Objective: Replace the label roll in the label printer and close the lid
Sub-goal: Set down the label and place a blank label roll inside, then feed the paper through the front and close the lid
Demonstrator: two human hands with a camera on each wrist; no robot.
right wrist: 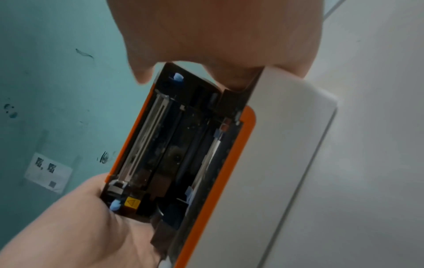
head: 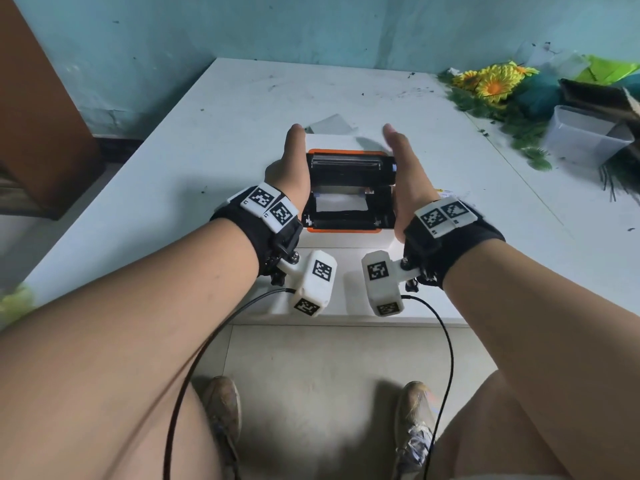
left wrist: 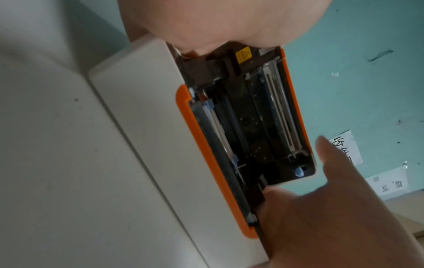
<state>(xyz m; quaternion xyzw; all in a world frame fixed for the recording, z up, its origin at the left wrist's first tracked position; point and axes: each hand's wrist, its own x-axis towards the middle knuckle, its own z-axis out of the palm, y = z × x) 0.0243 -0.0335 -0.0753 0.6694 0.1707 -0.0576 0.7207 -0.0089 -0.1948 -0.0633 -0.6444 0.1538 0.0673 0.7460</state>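
Observation:
A white label printer [head: 346,239] with orange trim stands near the table's front edge. Its lid [head: 349,168] is raised, and the black underside shows the print head and roller [left wrist: 270,112]. White label paper [head: 341,204] lies in the open bay below. My left hand [head: 294,164] grips the lid's left end, thumb stretched along its edge and fingers hidden behind. My right hand [head: 408,174] holds the lid's right end. Its thumb [right wrist: 142,72] points past the lid's outer edge and its fingers [right wrist: 231,79] are against the side.
A grey sheet [head: 332,124] lies just behind the printer. At the back right of the white table [head: 207,150] are artificial sunflowers [head: 491,83] and a clear plastic box [head: 585,136]. A brown cabinet [head: 41,116] stands at the left. Paper labels [right wrist: 48,172] stick to the teal wall.

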